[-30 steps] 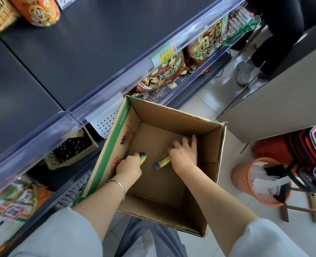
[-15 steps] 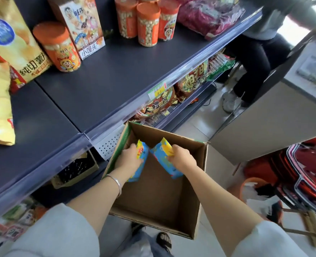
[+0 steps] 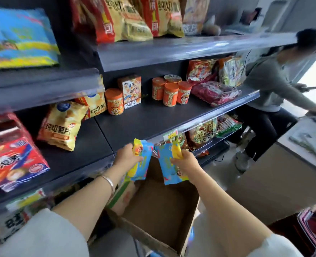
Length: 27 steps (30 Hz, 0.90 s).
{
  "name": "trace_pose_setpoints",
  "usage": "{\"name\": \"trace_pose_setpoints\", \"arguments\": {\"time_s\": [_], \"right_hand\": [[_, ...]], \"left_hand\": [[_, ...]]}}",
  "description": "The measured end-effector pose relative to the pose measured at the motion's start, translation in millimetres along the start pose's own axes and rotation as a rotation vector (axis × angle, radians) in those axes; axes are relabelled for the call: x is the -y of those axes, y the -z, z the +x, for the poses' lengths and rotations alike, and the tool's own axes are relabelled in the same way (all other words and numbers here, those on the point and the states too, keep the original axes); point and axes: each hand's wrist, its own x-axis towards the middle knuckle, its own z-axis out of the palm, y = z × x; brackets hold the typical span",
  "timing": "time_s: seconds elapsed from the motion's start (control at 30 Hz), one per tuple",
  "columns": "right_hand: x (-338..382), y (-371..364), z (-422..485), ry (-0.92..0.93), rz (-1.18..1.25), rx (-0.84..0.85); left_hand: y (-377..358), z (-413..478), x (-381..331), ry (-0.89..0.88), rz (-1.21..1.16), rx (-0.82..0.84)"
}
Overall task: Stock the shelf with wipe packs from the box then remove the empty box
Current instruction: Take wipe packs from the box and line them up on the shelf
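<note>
Gripping wipe pack in left hand, second wipe pack in right hand, clenching fingers round each. Holding both above open cardboard box, just near of dark middle shelf. Worth aiming for bare patch near orange canisters; setting packs upright, side by side.

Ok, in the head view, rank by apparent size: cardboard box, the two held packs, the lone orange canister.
1. Cardboard box.
2. Left-hand pack and right-hand pack: alike, not ranked apart.
3. Lone orange canister, smallest as seen, but it stands farther back, so true size is unsure.
</note>
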Motion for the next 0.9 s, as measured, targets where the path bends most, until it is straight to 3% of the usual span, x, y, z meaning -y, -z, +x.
{"name": "trace_pose_setpoints", "arguments": {"time_s": [0.47,0.77,0.9], "right_hand": [[131.4,-11.4,-85.2,0.429,0.369,0.235],[240.8,-45.5,-121.6,0.628,0.614,0.396],[293.1,-70.4,-124.0,0.633,0.717,0.419]], "left_hand": [[183.9,-97.8,-17.2,-0.143,-0.542,-0.464],[297.5,-121.8,-7.2,-0.183,-0.991,-0.652],[337.5,-107.8,14.2,-0.173,-1.154,-0.652]]}}
